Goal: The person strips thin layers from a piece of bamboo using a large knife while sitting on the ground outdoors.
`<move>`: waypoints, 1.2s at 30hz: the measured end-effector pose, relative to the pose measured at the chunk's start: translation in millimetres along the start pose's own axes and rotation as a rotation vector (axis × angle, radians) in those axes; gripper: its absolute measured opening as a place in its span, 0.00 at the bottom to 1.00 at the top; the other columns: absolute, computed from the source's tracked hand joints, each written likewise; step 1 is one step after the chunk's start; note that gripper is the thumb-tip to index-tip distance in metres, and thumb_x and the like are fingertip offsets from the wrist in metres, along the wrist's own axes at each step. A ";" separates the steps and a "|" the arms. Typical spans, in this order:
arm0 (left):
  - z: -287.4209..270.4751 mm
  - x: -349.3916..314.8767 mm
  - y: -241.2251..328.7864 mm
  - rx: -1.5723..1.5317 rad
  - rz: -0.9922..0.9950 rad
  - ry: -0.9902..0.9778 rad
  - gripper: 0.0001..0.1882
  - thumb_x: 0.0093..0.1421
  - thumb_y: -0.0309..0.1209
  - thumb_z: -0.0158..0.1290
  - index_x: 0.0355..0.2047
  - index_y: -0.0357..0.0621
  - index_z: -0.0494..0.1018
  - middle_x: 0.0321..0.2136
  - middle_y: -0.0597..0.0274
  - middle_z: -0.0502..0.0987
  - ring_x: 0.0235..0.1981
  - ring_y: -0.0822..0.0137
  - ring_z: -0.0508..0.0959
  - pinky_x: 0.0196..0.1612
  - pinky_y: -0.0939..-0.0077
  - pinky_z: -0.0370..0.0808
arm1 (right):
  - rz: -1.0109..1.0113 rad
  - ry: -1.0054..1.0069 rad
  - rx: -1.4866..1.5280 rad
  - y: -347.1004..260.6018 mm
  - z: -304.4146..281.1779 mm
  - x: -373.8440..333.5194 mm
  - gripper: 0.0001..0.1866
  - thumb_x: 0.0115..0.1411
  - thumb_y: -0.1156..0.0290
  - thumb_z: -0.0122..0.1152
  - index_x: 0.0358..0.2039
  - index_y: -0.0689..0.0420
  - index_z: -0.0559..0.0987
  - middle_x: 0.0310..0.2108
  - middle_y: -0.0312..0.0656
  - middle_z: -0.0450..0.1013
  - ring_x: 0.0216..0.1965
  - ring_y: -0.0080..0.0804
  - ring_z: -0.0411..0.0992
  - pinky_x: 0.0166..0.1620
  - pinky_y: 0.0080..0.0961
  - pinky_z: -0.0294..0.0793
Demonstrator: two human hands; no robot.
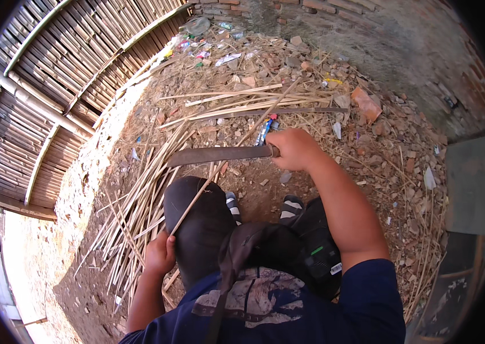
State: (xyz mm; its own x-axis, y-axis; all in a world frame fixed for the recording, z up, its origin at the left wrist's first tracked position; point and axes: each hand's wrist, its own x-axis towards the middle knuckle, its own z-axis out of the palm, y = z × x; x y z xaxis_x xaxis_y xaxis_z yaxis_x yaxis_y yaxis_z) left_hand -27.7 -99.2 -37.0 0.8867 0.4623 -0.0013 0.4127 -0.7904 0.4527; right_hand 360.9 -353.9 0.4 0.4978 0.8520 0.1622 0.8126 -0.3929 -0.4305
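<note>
**Bamboo strip held against a long blade**

Bamboo, split thin and pale, is the working material. One long bamboo strip (228, 157) is gripped at its lower end by the left hand (159, 255), fingers closed around it beside the left knee. From there the strip runs up and to the right, crossing over the knee and passing the blade near the handle, its far end lying out over the ground. A long dark machete (216, 155) is held level by the right hand (294, 149), fingers wrapped shut on the handle; the blade points to the person's left. A heap of split bamboo strips (139, 212) is spread on the ground (380, 166) at the left, with more strips laid crosswise beyond the blade. The ground is littered with dry shavings, rubble and scraps of wrapper. Two sandalled feet are seen between the knees. A woven bamboo wall (47, 86) stands at the left.
</note>
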 end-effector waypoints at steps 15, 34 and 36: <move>-5.7 5.1 -8.8 -0.157 -0.045 -0.090 0.24 0.74 0.45 0.39 0.30 0.36 0.68 0.21 0.42 0.72 0.26 0.41 0.74 0.31 0.53 0.69 | 0.192 -0.010 0.100 8.2 3.7 0.3 0.11 0.51 0.66 0.67 0.33 0.56 0.78 0.24 0.49 0.75 0.30 0.52 0.76 0.35 0.45 0.74; -12.0 6.1 13.4 -0.140 -0.034 -0.100 0.23 0.73 0.43 0.41 0.28 0.37 0.67 0.19 0.42 0.70 0.23 0.41 0.73 0.29 0.54 0.67 | 0.380 -0.031 0.113 23.4 -5.3 0.1 0.12 0.52 0.61 0.67 0.32 0.55 0.79 0.27 0.50 0.77 0.34 0.53 0.77 0.37 0.47 0.75; -13.4 7.2 13.2 -0.170 -0.047 -0.112 0.23 0.73 0.43 0.41 0.28 0.37 0.67 0.18 0.44 0.69 0.22 0.45 0.73 0.28 0.55 0.67 | 0.240 -0.035 0.081 12.5 0.8 -0.4 0.12 0.51 0.63 0.67 0.32 0.54 0.78 0.27 0.49 0.77 0.33 0.52 0.78 0.37 0.48 0.75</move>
State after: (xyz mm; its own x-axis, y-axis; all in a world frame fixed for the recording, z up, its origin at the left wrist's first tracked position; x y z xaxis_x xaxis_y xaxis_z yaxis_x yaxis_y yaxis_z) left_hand -18.7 -101.0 -19.1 0.8890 0.4418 -0.1205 0.4211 -0.6853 0.5941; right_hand 370.6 -358.9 -5.7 0.6618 0.7495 0.0165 0.6446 -0.5576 -0.5230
